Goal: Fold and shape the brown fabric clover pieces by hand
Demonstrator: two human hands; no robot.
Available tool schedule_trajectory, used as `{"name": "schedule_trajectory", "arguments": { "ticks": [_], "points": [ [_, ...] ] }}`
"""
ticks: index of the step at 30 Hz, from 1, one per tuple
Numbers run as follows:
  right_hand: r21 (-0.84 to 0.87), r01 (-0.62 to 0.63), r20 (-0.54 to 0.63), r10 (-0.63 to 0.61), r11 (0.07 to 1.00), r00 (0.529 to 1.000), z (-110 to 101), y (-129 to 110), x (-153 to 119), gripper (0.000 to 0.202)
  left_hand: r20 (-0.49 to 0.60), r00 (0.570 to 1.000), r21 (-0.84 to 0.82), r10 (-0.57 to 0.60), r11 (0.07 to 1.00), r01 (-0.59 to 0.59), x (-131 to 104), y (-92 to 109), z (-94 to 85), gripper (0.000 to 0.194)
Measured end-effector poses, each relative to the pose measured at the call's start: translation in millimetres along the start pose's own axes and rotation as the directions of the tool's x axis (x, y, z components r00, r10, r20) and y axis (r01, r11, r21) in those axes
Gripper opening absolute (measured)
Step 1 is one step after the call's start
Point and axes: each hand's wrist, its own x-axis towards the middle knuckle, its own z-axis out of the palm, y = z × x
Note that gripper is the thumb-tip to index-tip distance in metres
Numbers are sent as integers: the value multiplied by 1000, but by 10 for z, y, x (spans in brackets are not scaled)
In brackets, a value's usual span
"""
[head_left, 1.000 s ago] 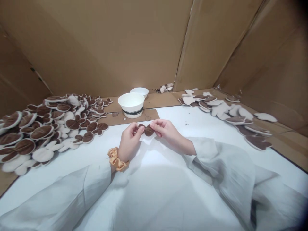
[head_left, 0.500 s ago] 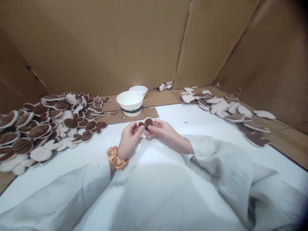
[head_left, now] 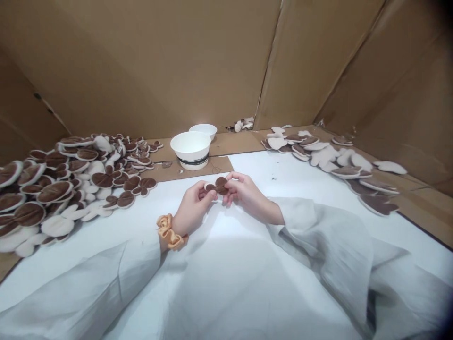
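Moved right hand [head_left: 248, 197] from the underside of brown piece [head_left: 221, 184] to its right edge since half a second ago. Pinching its left end in left hand [head_left: 192, 204] and its right end in the other, thumbs and fingers closed on it. Held over white table [head_left: 293, 180], on the near side of bowl [head_left: 191, 145]. Wearing orange scrunchie [head_left: 171, 232] at left wrist. With left pile [head_left: 54, 192] and right pile [head_left: 323, 156] well apart.

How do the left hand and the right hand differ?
The left hand wears a golden scrunchie at the wrist; the right hand wears none. The left hand holds the brown piece at its left end, the right hand at its right end. Both have pale sleeves.
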Motion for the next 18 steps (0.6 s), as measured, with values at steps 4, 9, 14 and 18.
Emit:
{"name": "schedule_trajectory", "arguments": {
  "ticks": [4,9,14,18],
  "points": [
    [39,83,4,-83,996,997,-14,37,20,8,-9,1000,-79,-29,996,28,2,1,-9,18],
    [101,171,65,-178,980,982,-39,71,33,25,-74,996,-160,-40,987,28,32,-54,-50,19],
    [-26,343,212,-331,939,920,-77,123,36,43,-25,999,-199,-34,980,28,24,-36,-37,19],
    [-123,445,240,-409,887,881,-98,126,32,27,-3,999,-178,-43,983,42,5,-12,-16,18]
  ]
}}
